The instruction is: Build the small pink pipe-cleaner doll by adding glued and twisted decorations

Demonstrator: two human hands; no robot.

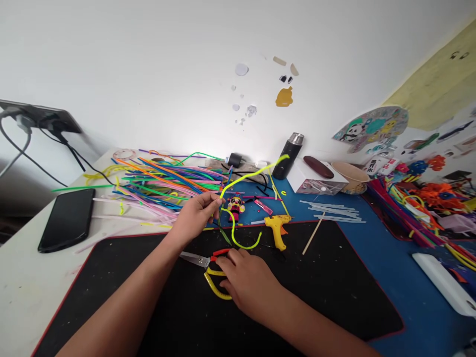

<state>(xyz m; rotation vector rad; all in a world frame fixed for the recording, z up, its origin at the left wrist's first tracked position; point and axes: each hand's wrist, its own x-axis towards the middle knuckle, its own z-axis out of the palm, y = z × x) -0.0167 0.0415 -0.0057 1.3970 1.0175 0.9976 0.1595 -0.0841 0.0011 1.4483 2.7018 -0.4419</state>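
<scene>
My left hand [203,213] pinches a bright yellow-green pipe cleaner [251,174] between thumb and fingers. One end of it rises to the right, and the other curls down in a loop over the mat. Lower down, my right hand [249,282] has its fingers curled on the handles of a pair of scissors [199,259], which lie on the black mat [178,307] with blades toward the left. The handles are red and yellow, partly hidden by the fingers. Just beyond the hands stands a small pink, black and yellow figure [235,207].
A pile of coloured pipe cleaners [167,181] lies behind my left hand, with a black phone [67,219] at the left. To the right are a yellow glue gun [277,229], a wooden stick [313,233], glue sticks [336,210], a black bottle [289,156] and a white box [312,181].
</scene>
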